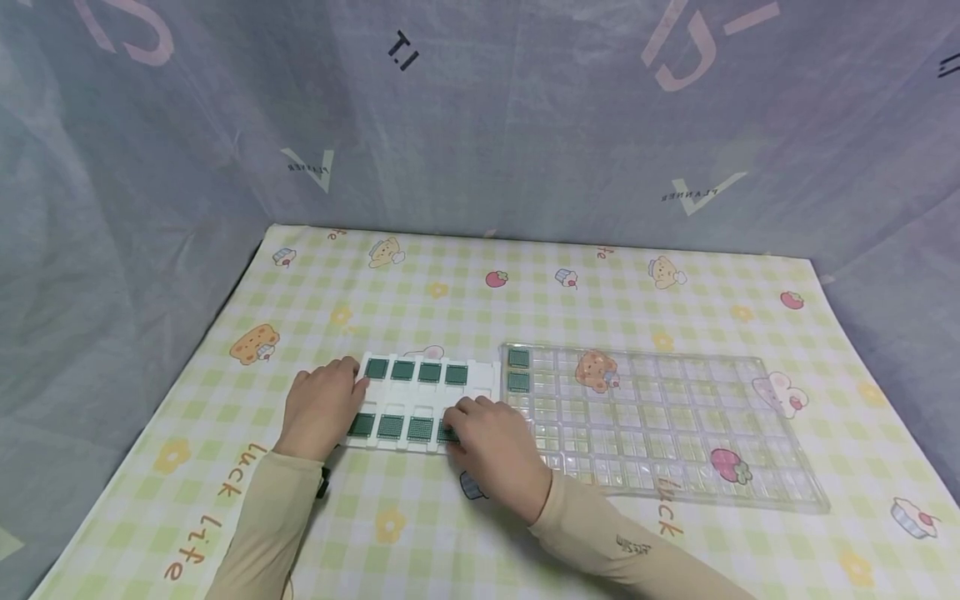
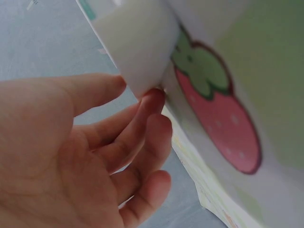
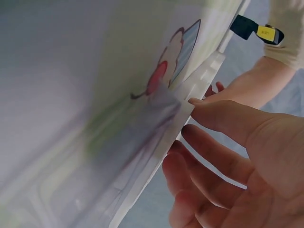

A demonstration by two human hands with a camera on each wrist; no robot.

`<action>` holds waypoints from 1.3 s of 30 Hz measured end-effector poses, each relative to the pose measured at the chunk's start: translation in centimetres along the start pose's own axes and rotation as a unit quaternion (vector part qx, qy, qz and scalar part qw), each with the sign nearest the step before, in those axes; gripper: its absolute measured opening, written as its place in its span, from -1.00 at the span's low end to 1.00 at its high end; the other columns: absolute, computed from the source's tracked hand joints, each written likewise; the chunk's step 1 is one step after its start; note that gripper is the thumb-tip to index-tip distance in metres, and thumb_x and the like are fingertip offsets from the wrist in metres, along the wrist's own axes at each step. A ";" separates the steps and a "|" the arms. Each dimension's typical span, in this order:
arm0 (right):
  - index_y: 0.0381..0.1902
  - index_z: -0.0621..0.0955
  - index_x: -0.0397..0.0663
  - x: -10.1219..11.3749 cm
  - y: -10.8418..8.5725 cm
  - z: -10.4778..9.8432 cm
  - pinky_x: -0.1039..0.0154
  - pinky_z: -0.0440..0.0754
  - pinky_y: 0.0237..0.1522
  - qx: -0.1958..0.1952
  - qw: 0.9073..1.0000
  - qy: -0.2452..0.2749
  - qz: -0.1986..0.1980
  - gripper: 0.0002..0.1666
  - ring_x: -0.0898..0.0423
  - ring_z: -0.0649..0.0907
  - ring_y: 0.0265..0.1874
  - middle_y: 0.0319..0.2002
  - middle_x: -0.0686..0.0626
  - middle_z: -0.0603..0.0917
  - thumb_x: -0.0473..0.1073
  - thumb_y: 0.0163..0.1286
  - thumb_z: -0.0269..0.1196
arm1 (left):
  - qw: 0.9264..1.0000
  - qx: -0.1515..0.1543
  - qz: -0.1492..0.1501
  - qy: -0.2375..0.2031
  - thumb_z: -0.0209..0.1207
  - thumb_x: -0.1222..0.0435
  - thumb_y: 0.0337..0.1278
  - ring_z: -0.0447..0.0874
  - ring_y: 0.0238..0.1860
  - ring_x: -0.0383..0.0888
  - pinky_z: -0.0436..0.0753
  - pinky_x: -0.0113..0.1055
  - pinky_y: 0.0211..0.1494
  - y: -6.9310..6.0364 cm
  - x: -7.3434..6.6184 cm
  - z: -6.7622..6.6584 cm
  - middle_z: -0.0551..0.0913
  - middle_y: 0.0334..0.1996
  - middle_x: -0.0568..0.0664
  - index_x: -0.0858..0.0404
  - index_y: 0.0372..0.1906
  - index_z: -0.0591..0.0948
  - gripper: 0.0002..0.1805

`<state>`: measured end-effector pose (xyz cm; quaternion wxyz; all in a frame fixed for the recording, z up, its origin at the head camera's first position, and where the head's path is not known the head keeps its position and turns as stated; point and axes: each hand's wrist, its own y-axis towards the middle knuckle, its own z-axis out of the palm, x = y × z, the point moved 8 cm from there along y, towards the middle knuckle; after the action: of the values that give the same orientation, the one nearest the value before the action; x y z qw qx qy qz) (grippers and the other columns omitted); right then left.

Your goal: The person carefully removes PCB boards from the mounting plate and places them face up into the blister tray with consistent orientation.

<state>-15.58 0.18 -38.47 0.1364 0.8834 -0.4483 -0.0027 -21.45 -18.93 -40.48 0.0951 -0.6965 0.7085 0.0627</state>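
Observation:
A white tray point(image 1: 408, 400) holds green square chips in a back row and a front row, one being this chip point(image 1: 420, 429). My left hand point(image 1: 321, 408) grips the tray's left end; in the left wrist view, thumb and forefinger pinch its white corner point(image 2: 142, 52). Over the tray's front right part, my right hand point(image 1: 495, 446) has its fingers at the last front-row chip point(image 1: 446, 432), partly covering it. Seen from the right wrist, thumb and forefinger stand slightly apart by the tray's edge point(image 3: 183, 114); whether they pinch the chip is hidden.
Right of the white tray lies a clear plastic tray point(image 1: 675, 429) with many compartments. Two green chips point(image 1: 518, 370) sit in its leftmost column, at the back. A checked cloth point(image 1: 420, 533) covers the table, and grey-blue fabric point(image 1: 480, 125) hangs behind it.

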 end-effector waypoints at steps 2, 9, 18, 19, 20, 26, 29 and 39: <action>-0.27 0.72 0.08 0.1 0.0 0.0 0.37 0.53 -0.43 -0.001 1.000 0.000 -0.003 -0.74 0.21 0.64 -0.42 -0.35 0.15 0.73 -0.08 0.10 0.57 | 1.000 0.001 -0.001 0.000 0.14 0.20 0.47 0.71 -0.14 0.19 0.51 0.08 -0.01 0.0 0.0 0.1 0.74 -0.12 0.25 0.43 0.10 0.60 -0.63; -0.26 0.73 0.09 -0.1 0.0 0.2 0.36 0.56 -0.41 0.004 1.000 0.013 -0.002 -0.75 0.21 0.67 -0.40 -0.34 0.15 0.73 -0.10 0.11 0.57 | 1.000 -0.004 0.003 -0.001 0.14 0.20 0.47 0.71 -0.14 0.19 0.52 0.09 -0.01 0.0 -0.1 0.1 0.74 -0.12 0.25 0.43 0.09 0.61 -0.64; -0.28 0.74 0.10 -0.2 -0.1 0.1 0.33 0.62 -0.36 0.000 0.999 0.033 -0.004 -0.77 0.21 0.71 -0.36 -0.32 0.14 0.75 -0.12 0.11 0.57 | 1.000 -0.005 0.006 -0.002 0.14 0.21 0.46 0.72 -0.15 0.19 0.52 0.09 -0.01 -0.1 -0.1 0.2 0.75 -0.13 0.25 0.43 0.08 0.61 -0.64; -0.28 0.74 0.10 -0.3 -0.1 0.1 0.33 0.62 -0.36 -0.001 0.999 0.035 -0.004 -0.77 0.21 0.71 -0.35 -0.32 0.14 0.75 -0.12 0.11 0.57 | 1.000 -0.006 0.007 -0.003 0.14 0.21 0.46 0.72 -0.15 0.19 0.52 0.09 -0.01 -0.1 -0.1 0.2 0.75 -0.13 0.25 0.43 0.08 0.61 -0.64; -0.28 0.74 0.10 -0.3 -0.1 0.0 0.33 0.62 -0.36 -0.002 0.999 0.035 -0.004 -0.77 0.21 0.71 -0.35 -0.32 0.14 0.75 -0.12 0.11 0.57 | 1.000 -0.007 0.007 -0.003 0.14 0.21 0.46 0.72 -0.15 0.20 0.52 0.10 -0.01 -0.1 -0.1 0.2 0.75 -0.13 0.25 0.43 0.08 0.61 -0.65; -0.26 0.74 0.11 -0.4 -0.2 -0.1 0.31 0.65 -0.32 -0.001 0.999 0.041 -0.004 -0.78 0.22 0.72 -0.33 -0.29 0.14 0.76 -0.12 0.13 0.56 | 1.000 -0.007 0.007 -0.003 0.14 0.21 0.46 0.72 -0.13 0.20 0.52 0.10 0.01 -0.1 -0.1 0.1 0.74 -0.12 0.26 0.43 0.09 0.61 -0.64; -0.24 0.75 0.09 -0.7 -0.2 -0.3 0.29 0.66 -0.28 0.005 0.999 0.054 0.000 -0.79 0.21 0.72 -0.32 -0.27 0.13 0.76 -0.11 0.16 0.54 | 1.000 -0.007 0.008 -0.003 0.13 0.21 0.47 0.72 -0.14 0.20 0.52 0.10 0.01 -0.1 -0.1 0.1 0.74 -0.12 0.26 0.43 0.09 0.61 -0.64; -0.27 0.76 0.10 -2.4 -0.4 -2.0 0.26 0.67 -0.32 -0.028 0.997 0.067 0.026 -0.81 0.19 0.74 -0.33 -0.27 0.14 0.77 -0.18 0.13 0.51 | 1.000 -0.007 0.007 -0.002 0.13 0.21 0.47 0.71 -0.14 0.21 0.52 0.09 -0.02 0.0 0.0 0.0 0.74 -0.12 0.26 0.43 0.10 0.60 -0.64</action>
<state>-16.46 2.79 -36.90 0.1909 0.8654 -0.4609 0.0472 -21.44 -18.90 -40.42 0.0909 -0.6920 0.7127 0.0699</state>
